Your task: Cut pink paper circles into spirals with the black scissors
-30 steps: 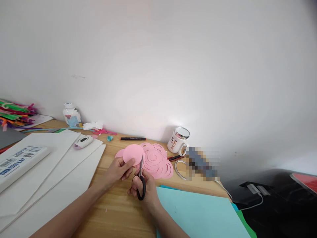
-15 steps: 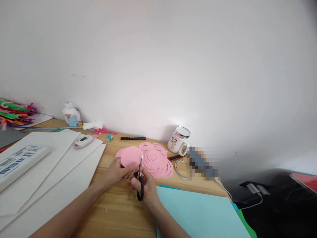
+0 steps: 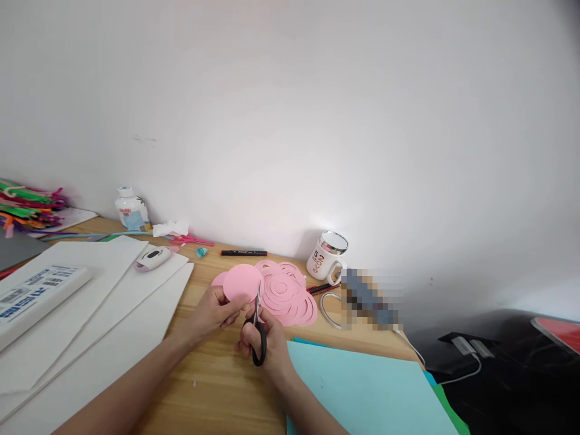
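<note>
My left hand (image 3: 220,311) pinches a round piece of pink paper (image 3: 242,281) by its lower edge, holding it up above the table. Black-handled scissors (image 3: 259,344) are in my right hand (image 3: 269,347), with the thumb and fingers around the handles. Their blades point away from me and lie along the right edge of the pink circle. Whether the blades are fully closed is too small to tell. Behind and to the right lies a pile of pink paper cutouts (image 3: 285,293), curved strips and rounds overlapping one another. Another pink piece shows partly behind the held circle.
Light blue paper sheets (image 3: 362,386) lie at the right, white sheets (image 3: 149,308) with a long white box (image 3: 40,302) at the left. Along the wall stand a white mug (image 3: 326,260), a black marker (image 3: 243,253), pink scissors (image 3: 193,240) and a white bottle (image 3: 132,210).
The pink circle has tipped and shifted slightly up in my left hand. My right hand has turned the scissors a little, their handles now more spread.
</note>
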`<state>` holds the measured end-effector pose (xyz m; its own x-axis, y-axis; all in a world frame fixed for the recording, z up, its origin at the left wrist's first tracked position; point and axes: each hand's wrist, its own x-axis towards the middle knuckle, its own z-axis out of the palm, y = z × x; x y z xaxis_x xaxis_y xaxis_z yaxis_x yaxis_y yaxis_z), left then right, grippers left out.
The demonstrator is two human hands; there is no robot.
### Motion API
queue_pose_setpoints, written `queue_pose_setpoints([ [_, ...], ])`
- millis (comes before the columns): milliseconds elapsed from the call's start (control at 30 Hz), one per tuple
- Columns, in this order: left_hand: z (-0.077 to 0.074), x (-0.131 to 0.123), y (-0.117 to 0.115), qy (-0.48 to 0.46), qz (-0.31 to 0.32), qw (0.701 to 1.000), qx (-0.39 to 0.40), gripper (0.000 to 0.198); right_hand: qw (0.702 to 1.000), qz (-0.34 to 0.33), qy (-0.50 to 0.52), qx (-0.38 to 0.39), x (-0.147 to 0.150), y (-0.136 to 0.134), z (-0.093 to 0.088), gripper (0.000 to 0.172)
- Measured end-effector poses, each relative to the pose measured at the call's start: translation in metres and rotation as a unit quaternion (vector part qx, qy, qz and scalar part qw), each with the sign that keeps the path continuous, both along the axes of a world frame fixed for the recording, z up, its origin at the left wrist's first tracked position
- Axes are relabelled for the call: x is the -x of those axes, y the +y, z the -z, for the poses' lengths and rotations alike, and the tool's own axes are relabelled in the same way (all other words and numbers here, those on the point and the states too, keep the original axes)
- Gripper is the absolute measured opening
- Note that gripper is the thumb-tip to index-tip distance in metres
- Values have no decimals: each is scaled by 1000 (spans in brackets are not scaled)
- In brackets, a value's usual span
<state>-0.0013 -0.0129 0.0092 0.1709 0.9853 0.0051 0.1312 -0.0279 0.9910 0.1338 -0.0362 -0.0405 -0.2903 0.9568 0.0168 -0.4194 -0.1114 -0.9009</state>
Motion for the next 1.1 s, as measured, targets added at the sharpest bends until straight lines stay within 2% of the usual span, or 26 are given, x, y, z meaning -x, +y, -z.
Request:
queue_pose_setpoints([
  [133,1,0,1,-2,-8,1000,-3,45,1000,7,-14,7,1,-1,-6,23],
  [400,1,-3,0,-27,-44,999,-4,48,999,6,-8,37,2,-4,-14,25],
  [633,-2,-5,1,0,26,1000,6,54,1000,-23,-13,-1,3,-6,-10,31],
  [900,-7,-5,-4,30,31,999,9,47,999,13,-34,-30,-3,-1,-20,40],
  [1100,-10,-5,-6,29,28,999,17,47,999,8,-40,-34,-3,-1,-17,40],
])
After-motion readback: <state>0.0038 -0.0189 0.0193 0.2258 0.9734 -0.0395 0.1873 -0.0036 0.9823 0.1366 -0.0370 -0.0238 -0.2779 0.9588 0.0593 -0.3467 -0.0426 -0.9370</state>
